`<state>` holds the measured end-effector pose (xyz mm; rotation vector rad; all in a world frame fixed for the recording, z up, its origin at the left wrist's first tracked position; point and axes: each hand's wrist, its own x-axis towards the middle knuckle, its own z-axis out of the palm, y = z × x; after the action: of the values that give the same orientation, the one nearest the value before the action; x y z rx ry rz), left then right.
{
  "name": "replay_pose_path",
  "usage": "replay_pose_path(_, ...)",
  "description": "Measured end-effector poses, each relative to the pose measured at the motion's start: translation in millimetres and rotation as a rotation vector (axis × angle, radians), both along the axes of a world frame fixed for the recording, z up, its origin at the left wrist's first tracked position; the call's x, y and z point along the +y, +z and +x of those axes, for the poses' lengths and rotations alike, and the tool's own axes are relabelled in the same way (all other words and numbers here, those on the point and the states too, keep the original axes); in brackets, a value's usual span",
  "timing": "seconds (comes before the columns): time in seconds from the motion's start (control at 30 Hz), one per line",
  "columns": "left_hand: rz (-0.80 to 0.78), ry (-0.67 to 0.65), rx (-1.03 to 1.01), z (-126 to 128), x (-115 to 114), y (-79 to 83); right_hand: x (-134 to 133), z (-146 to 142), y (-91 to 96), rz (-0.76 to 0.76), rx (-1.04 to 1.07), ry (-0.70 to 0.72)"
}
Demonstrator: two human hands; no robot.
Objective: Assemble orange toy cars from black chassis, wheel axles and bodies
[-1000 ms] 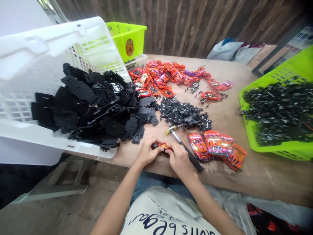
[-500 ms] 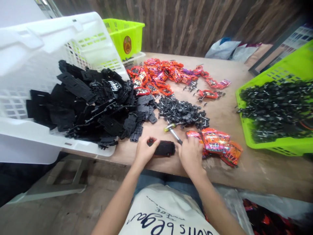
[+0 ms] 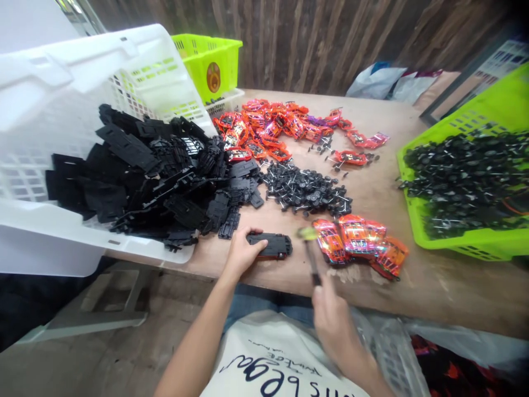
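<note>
Shirt [image 3: 275,353] txt: "began", rest illeg.

Brown streaked wall [image 3: 285,44] behind wood-toned table [image 3: 446,286]; pale stool [image 3: 124,320] on greyish floor [image 3: 176,303].

One left hand [image 3: 243,249], one right hand [image 3: 334,309], one hammer [image 3: 308,236] and one upturned car [image 3: 276,245] reach me over the remote feed. I count two green baskets [image 3: 421,231], two white baskets [image 3: 25,82] and one table [image 3: 475,309]. Orange cars [image 3: 353,237], overlapping, number perhaps four. Uncounted singly: one heap of black bases [image 3: 132,149], one pile of orange shells [image 3: 270,129], two big heaps of wheels [image 3: 308,190].
</note>
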<state>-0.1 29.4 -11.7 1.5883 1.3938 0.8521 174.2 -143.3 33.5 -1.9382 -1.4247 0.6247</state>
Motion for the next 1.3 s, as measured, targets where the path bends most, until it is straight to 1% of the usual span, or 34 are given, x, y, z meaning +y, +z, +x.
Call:
replay_pose_path(0.03,0.002,0.002,-0.006,0,0,0.9,-2,0,-3.5,-0.109,-0.056,0.049)
replay_pose_path(0.07,-0.003,0.003,-0.012,0,1,2.1,-1,2,-6.0,-0.188,-0.105,0.079)
replay_pose_path(0.1,-0.014,0.004,-0.018,-1,1,3.8,2,4,-7.5,-0.22,-0.141,0.09)
replay_pose_path(0.17,-0.054,0.013,-0.023,-1,2,8.2,14,8,-7.6,-0.201,-0.239,0.072)
replay_pose_path(0.23,-0.114,0.037,-0.037,-2,2,14.3,31,9,-5.9,-0.154,-0.398,0.043)
replay_pose_path(0.27,-0.152,0.044,-0.058,-2,2,18.0,40,7,-5.0,-0.103,-0.477,0.047)
replay_pose_path(0.3,-0.198,0.047,-0.09,-2,1,22.2,50,4,-4.7,-0.029,-0.539,0.082)
replay_pose_path(0.37,-0.298,0.026,-0.19,-2,-2,30.9,68,-7,-6.5,0.166,-0.576,0.229)
replay_pose_path(0.43,-0.344,-0.034,-0.312,-3,-5,38.0,82,-18,-12.7,0.317,-0.506,0.379)
replay_pose_path(0.47,-0.343,-0.071,-0.368,-4,-8,40.1,87,-23,-17.1,0.358,-0.451,0.414)
replay_pose_path(0.53,-0.318,-0.115,-0.428,-4,-11,40.3,94,-30,-27.0,0.418,-0.34,0.38)
replay_pose_path(0.57,-0.299,-0.108,-0.429,-5,-12,38.5,97,-33,-31.4,0.439,-0.299,0.343)
replay_pose_path(0.63,-0.255,-0.047,-0.402,-4,-13,32.4,99,-36,-37.0,0.474,-0.253,0.275)
replay_pose_path(0.7,-0.204,0.008,-0.377,-2,-13,25.4,100,-36,-37.6,0.479,-0.249,0.238)
replay_pose_path(0.77,-0.174,0.027,-0.373,-1,-12,19.9,99,-34,-35.2,0.441,-0.228,0.256)
replay_pose_path(0.87,-0.185,0.048,-0.395,0,-10,15.9,97,-29,-33.7,0.391,-0.099,0.285)
replay_pose_path(0.97,-0.188,0.029,-0.404,1,-7,15.0,94,-27,-40.8,0.459,-0.018,0.225)
replay_pose_path(1.03,-0.167,-0.004,-0.383,2,-6,15.3,92,-29,-47.4,0.522,-0.033,0.189)
replay_pose_path(1.1,-0.109,-0.029,-0.349,3,-5,16.6,89,-34,-50.7,0.561,-0.061,0.181)
replay_pose_path(1.17,-0.013,-0.036,-0.356,4,-7,19.4,85,-38,-47.3,0.553,-0.092,0.221)
replay_pose_path(1.23,0.065,-0.056,-0.41,4,-11,23.9,82,-39,-36.5,0.542,-0.095,0.244)
replay_pose_path(1.3,0.085,-0.11,-0.461,3,-17,30.1,83,-35,-20.6,0.561,-0.032,0.188)
